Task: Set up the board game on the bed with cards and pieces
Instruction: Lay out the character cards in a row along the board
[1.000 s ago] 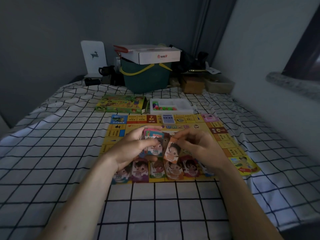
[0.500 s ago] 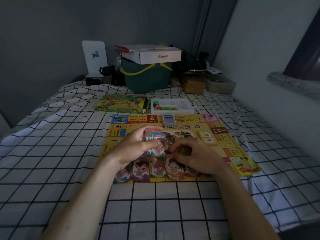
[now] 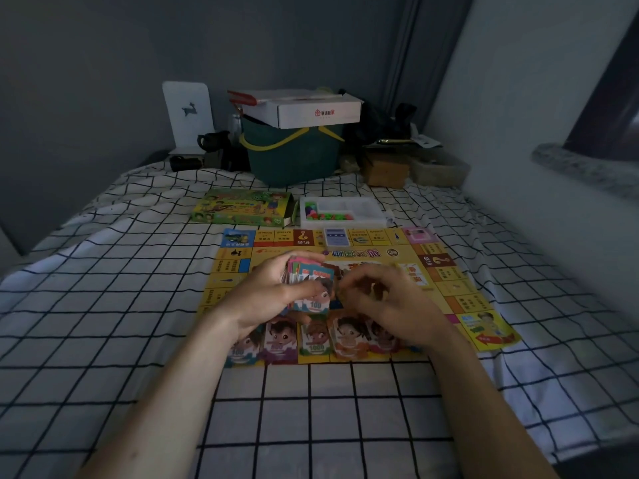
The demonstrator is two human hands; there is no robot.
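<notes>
Your left hand grips a fanned stack of colourful paper money cards above the yellow game board, which lies flat on the black-and-white checked bed sheet. Your right hand hovers beside the stack, fingers curled. A row of cartoon-faced cards lines the board's near edge. Beyond it sit a green game box and a white plastic tray.

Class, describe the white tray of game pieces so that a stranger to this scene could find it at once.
Start at the yellow game board on the checked bed. Just beyond its far edge lie two things side by side: a green game box and, to its right, the white tray. Only the tray is white, with small bright pieces inside.
</notes>
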